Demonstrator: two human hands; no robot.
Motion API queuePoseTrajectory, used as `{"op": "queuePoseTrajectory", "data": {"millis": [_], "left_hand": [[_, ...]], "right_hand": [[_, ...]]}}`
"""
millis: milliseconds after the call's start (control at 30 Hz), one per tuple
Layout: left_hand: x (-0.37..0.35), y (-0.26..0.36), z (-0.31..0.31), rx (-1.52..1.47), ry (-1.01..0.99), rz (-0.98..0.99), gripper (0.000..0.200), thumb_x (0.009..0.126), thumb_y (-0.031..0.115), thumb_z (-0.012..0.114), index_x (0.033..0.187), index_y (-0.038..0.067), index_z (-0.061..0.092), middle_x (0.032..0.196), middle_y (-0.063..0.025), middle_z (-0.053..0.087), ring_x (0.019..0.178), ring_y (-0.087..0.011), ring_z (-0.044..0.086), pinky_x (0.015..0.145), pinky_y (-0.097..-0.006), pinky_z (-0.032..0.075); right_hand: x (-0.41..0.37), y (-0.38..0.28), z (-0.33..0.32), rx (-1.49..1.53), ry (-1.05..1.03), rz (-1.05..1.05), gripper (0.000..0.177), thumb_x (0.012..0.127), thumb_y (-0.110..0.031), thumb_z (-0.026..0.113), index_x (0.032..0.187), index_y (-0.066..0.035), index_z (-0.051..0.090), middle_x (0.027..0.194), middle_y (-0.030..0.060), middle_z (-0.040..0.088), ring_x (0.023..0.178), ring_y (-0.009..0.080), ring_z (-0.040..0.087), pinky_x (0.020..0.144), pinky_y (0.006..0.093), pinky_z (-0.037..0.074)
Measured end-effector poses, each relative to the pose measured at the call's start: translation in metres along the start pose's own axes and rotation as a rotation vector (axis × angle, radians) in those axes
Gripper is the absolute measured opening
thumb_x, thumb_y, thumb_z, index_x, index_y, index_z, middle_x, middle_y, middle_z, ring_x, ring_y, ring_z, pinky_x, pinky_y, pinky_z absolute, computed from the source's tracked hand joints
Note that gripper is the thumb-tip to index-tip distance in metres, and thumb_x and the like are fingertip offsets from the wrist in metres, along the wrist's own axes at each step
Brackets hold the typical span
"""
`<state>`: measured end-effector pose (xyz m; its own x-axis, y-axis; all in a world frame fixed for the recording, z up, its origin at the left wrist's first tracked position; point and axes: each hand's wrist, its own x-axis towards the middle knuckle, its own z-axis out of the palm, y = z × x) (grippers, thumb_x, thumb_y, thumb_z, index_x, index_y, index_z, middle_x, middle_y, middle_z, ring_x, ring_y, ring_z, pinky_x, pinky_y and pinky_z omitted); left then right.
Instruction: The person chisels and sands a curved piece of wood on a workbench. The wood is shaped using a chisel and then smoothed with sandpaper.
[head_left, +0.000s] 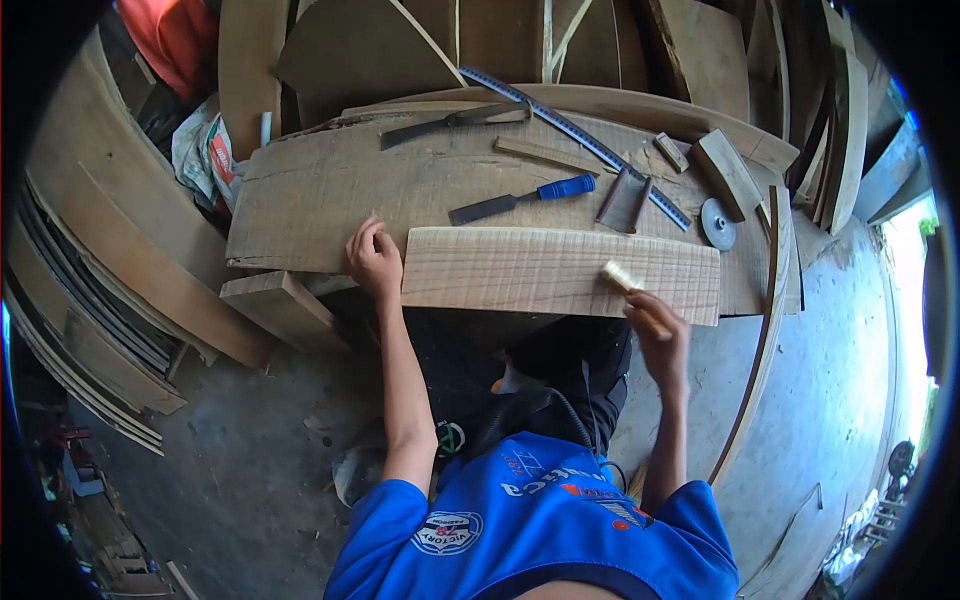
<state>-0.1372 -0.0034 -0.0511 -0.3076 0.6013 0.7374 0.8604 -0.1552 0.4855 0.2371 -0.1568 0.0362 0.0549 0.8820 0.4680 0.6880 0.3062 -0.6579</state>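
your right hand (658, 326) gripped a brush (618, 274) over the right part of the striped board (510, 268), which lay along the near edge of a big wooden slab (315, 205), while your left hand (374, 258), loosely curled and seemingly holding nothing, was at the board's left end (whether it touched, i couldn't tell). if that end was unbraced, a hard stroke could have shoved the board into the chisel (488, 209) just behind it.

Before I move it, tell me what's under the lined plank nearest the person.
The wide board extends past the far edge and right end of the lined plank, so it probably lies beneath. The plank covers whatever is directly under it, so that cannot be seen.
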Motion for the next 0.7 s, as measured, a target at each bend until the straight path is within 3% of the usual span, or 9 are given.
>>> {"op": "queuePoseTrajectory", "data": {"millis": [33, 100, 167, 233, 300, 433, 500, 567, 700], "left_hand": [[-0.001, 0.001, 0.000, -0.005, -0.011, -0.001, 0.010, 0.077, 0.008, 0.054, 0.081, 0.008, 0.062, 0.095, -0.0042, 0.065, 0.089, -0.0250, 0.058, 0.080, -0.0345, 0.043], [-0.003, 0.003, -0.003, 0.010, -0.017, 0.013, 0.009, 0.075, 0.007, 0.054, 0.080, 0.008, 0.062, 0.094, -0.0043, 0.064, 0.088, -0.0253, 0.058, 0.079, -0.0351, 0.043], [-0.001, 0.004, -0.001, 0.006, -0.016, 0.032, 0.008, 0.074, 0.006, 0.055, 0.079, 0.008, 0.061, 0.094, -0.0044, 0.064, 0.087, -0.0255, 0.058, 0.078, -0.0358, 0.043], [-0.001, 0.000, -0.001, -0.010, -0.003, 0.079, 0.009, 0.074, 0.006, 0.055, 0.080, 0.008, 0.061, 0.094, -0.0048, 0.064, 0.087, -0.0257, 0.058, 0.079, -0.0362, 0.043], [-0.001, 0.002, 0.001, -0.014, -0.014, 0.091, 0.009, 0.074, 0.005, 0.055, 0.080, 0.008, 0.061, 0.094, -0.0048, 0.064, 0.088, -0.0257, 0.058, 0.079, -0.0360, 0.043], [-0.003, 0.006, -0.005, 0.011, -0.021, 0.060, 0.010, 0.075, 0.005, 0.054, 0.082, 0.008, 0.061, 0.096, -0.0048, 0.064, 0.089, -0.0253, 0.058, 0.080, -0.0355, 0.043], [-0.002, 0.005, -0.004, 0.007, -0.023, 0.076, 0.011, 0.075, 0.004, 0.054, 0.082, 0.008, 0.061, 0.096, -0.0053, 0.064, 0.089, -0.0256, 0.058, 0.081, -0.0354, 0.043], [-0.003, 0.003, -0.002, -0.002, -0.015, 0.079, 0.011, 0.075, 0.004, 0.053, 0.082, 0.007, 0.061, 0.096, -0.0056, 0.064, 0.090, -0.0259, 0.058, 0.081, -0.0354, 0.043], [0.000, 0.004, -0.002, -0.005, -0.015, 0.071, 0.011, 0.075, 0.004, 0.053, 0.082, 0.007, 0.061, 0.096, -0.0058, 0.064, 0.090, -0.0260, 0.058, 0.081, -0.0356, 0.043]], "right_hand": [[-0.008, 0.010, -0.014, 0.133, -0.007, 0.010, 0.015, 0.078, 0.002, 0.059, 0.092, -0.004, 0.059, 0.092, 0.0106, 0.064, 0.082, 0.0223, 0.063, 0.074, 0.0294, 0.049], [-0.004, 0.025, -0.030, 0.372, 0.471, 0.003, 0.004, 0.082, -0.003, 0.059, 0.086, -0.002, 0.060, 0.086, 0.0124, 0.064, 0.077, 0.0145, 0.062, 0.066, 0.0262, 0.049], [-0.002, 0.034, -0.052, -0.434, 0.658, 0.252, 0.004, 0.083, -0.003, 0.058, 0.085, -0.001, 0.061, 0.082, 0.0109, 0.064, 0.077, 0.0141, 0.061, 0.064, 0.0263, 0.048], [-0.011, 0.041, -0.053, -0.356, 0.529, 0.447, 0.006, 0.083, -0.002, 0.057, 0.088, -0.001, 0.061, 0.082, 0.0107, 0.065, 0.075, 0.0162, 0.062, 0.065, 0.0272, 0.048], [-0.026, 0.036, -0.037, -0.113, 0.383, 0.117, 0.006, 0.085, -0.003, 0.055, 0.086, -0.001, 0.060, 0.082, 0.0083, 0.064, 0.077, 0.0142, 0.060, 0.067, 0.0269, 0.048], [-0.036, 0.021, -0.045, 0.544, 0.560, 0.512, 0.012, 0.087, -0.008, 0.054, 0.086, 0.002, 0.060, 0.087, 0.0063, 0.064, 0.081, 0.0127, 0.059, 0.074, 0.0259, 0.046], [-0.025, 0.026, -0.045, 0.152, 0.838, 0.422, 0.013, 0.088, -0.009, 0.054, 0.086, 0.002, 0.061, 0.085, 0.0060, 0.064, 0.076, 0.0114, 0.059, 0.071, 0.0254, 0.047], [-0.030, 0.047, -0.044, -0.240, 0.676, 0.373, 0.007, 0.085, -0.005, 0.056, 0.085, 0.002, 0.060, 0.083, 0.0074, 0.064, 0.075, 0.0106, 0.058, 0.070, 0.0248, 0.047], [-0.032, 0.035, -0.041, 0.314, 0.442, 0.312, 0.006, 0.086, -0.006, 0.056, 0.087, -0.001, 0.059, 0.084, 0.0059, 0.063, 0.079, 0.0130, 0.059, 0.072, 0.0261, 0.049]]}}
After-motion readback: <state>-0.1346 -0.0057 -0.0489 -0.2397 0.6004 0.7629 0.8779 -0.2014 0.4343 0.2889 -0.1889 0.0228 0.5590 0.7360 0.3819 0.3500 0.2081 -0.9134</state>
